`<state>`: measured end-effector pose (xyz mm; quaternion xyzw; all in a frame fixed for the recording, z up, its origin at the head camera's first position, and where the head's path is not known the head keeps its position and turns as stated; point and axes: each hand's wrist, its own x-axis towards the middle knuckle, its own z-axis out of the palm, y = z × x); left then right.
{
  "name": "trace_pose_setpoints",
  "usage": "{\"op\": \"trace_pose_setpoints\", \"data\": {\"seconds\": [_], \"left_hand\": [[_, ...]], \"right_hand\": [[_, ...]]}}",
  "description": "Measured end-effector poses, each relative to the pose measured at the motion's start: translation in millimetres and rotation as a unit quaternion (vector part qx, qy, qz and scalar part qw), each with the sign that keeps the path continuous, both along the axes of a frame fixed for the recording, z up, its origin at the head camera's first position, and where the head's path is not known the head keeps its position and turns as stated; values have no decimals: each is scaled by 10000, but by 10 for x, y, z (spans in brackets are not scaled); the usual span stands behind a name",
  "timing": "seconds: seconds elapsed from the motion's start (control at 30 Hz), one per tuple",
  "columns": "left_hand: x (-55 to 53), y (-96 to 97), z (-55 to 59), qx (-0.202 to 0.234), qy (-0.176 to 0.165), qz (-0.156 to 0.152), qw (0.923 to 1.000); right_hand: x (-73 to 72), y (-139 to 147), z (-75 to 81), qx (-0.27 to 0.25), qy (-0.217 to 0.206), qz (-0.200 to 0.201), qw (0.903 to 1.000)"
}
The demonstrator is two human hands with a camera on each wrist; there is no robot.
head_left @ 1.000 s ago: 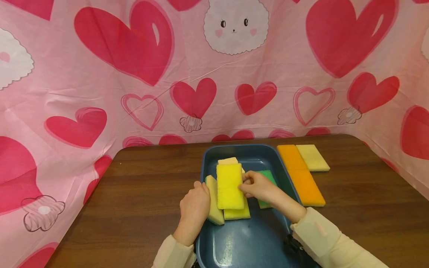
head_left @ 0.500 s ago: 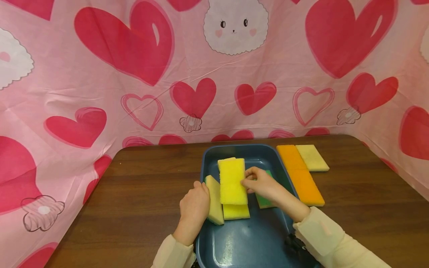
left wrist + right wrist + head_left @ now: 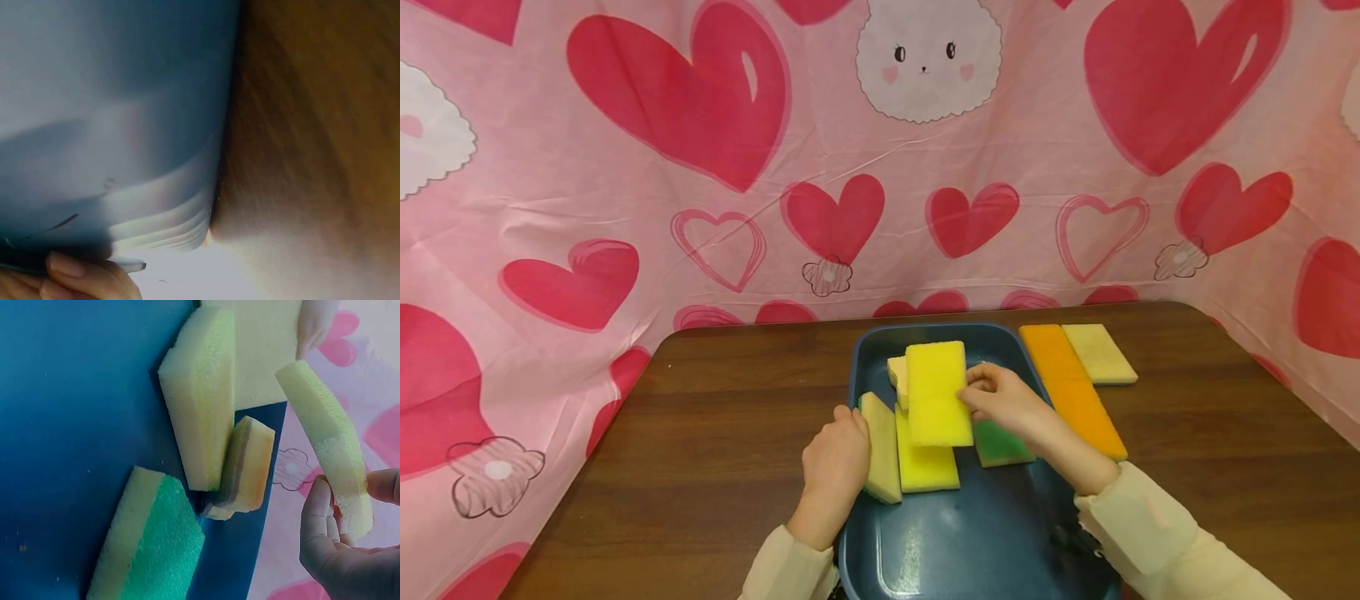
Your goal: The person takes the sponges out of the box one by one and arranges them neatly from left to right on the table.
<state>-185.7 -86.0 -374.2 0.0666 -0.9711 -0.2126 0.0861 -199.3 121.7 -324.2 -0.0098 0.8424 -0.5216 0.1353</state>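
Head view shows the yellow sponge (image 3: 938, 396) pinched at its long edge by the right hand (image 3: 1003, 408) — thumb on one broad face, fingers on the other — and held up over the tray (image 3: 970, 533). It looks light, soft and springy, unlikely to slip or break; a gentle edge pinch should do, as squeezing would probably dent the porous foam. Below the grip lie a second yellow sponge (image 3: 925, 477) and a green sponge (image 3: 1003, 446), fuzzy pad over paler foam. Left of the grip, a thick pale sponge (image 3: 882, 450) tilts beside the left hand (image 3: 837, 454) — its fingers curled on the smooth, stiff-looking tray's rim.
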Motion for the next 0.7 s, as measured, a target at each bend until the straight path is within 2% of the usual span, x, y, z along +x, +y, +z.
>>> {"op": "trace_pose_setpoints", "data": {"seconds": [0.3, 0.7], "left_hand": [[0, 0, 1, 39, -67, -3, 10000], [0, -1, 15, 66, -112, 12, 9999]], "right_hand": [[15, 160, 47, -134, 219, 41, 9997], [29, 260, 147, -133, 189, 122, 9997]]}}
